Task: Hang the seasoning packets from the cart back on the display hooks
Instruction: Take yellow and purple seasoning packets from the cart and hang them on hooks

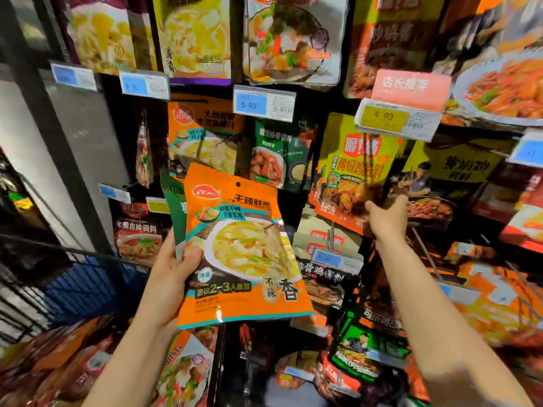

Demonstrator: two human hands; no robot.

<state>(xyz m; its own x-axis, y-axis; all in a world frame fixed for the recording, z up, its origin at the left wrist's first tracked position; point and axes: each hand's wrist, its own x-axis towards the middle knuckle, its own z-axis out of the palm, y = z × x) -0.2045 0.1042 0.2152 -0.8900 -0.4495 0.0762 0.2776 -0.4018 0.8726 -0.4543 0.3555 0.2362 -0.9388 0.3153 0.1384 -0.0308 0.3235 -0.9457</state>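
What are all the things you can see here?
Orange packet: one, orange with a yellow dish picture, held up at the centre.
Green packet: one, green, tucked behind the orange packet.
Yellow packet: one, yellow and orange, hanging at the right.
Hanging packets: many, mixed colours, all over the display.
Price tags: several, blue, yellow and one pink, on the hook ends.
Cart: one, black wire with blue, lower left.
Left hand: grips the orange and green packets.
Right hand: holds the yellow packet's lower edge.

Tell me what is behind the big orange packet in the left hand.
Behind the big orange fish-soup packet, gripped by the left hand, a green packet sticks out at its left edge. Only that strip shows; whether more packets lie behind is hidden.
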